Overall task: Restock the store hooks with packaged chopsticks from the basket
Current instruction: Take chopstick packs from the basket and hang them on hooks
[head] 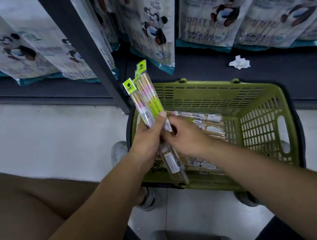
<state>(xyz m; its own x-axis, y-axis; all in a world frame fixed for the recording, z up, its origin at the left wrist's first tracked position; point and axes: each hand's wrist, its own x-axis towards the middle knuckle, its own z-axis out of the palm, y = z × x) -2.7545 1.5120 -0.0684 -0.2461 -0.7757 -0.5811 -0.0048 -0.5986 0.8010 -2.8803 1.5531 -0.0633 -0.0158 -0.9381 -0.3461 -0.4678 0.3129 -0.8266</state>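
Observation:
My left hand point(147, 136) grips a bundle of packaged chopsticks point(145, 94), long clear packs with lime-green header cards, held upright over the left end of the green basket point(264, 122). My right hand point(186, 136) is against the same bundle just below my left thumb, its fingers curled round the lower part of the packs. One clear pack point(174, 163) sticks down under both hands. More chopstick packs point(206, 118) lie flat in the bottom of the basket.
The basket stands on a pale tiled floor in front of a dark shelf upright point(86, 52). Large panda-print bags point(215, 4) hang along the shelving above. A crumpled white paper point(238, 62) lies on the dark base. Shoes point(118, 152) are beside the basket.

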